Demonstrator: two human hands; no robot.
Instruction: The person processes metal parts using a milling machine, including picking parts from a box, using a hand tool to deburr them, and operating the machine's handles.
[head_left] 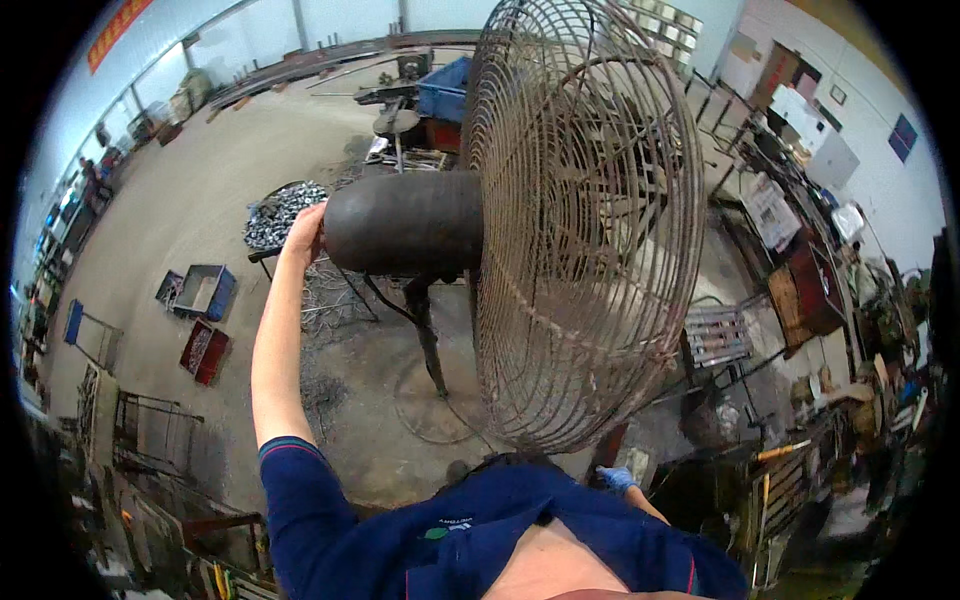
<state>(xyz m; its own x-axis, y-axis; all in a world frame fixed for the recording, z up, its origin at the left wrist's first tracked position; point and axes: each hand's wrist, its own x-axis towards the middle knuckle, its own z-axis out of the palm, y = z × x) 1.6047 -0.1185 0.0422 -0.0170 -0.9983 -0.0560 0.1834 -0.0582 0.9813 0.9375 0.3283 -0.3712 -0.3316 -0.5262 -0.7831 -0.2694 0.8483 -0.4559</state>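
Observation:
A large industrial fan (405,225) stands right in front of me, its dark rounded motor housing pointing left and its rusty wire cage (590,250) filling the middle. My left hand (308,232) is at the housing's rear end, with its fingers curled against it and partly hidden behind it. A dark stand post (425,340) runs from the housing down to a round base on the floor. My right hand (617,478), in a blue glove, hangs low beside my body below the cage. Its fingers are too small to make out.
A heap of small metal parts (285,213) lies beyond my left hand. Blue crate (203,292) and red crate (204,352) sit on the floor at left. Another blue crate (445,90) stands behind the fan. A slatted metal rack (717,335) and cluttered benches line the right.

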